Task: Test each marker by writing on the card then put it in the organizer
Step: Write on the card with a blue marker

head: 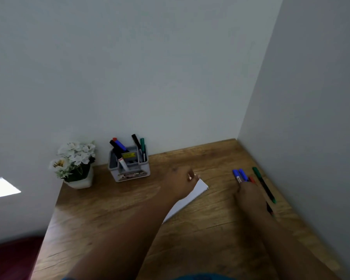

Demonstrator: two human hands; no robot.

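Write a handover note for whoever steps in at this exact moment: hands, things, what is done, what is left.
Left hand rests on the white card, steadying it.
Right hand is down on the loose markers by the right wall; grip unclear.
Organizer at the back already holds several markers.
Still on the desk: two blue markers, a red marker, a green marker.
Left: test each on the card, then store it.

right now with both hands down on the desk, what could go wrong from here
1. The right hand lies over the loose markers; the green marker beside the wall could get nudged and roll.
2. The left hand pins only the far end of the card, so the card might pivot while being written on.
3. The organizer already holds leaning markers; pushing another in could tip them out.
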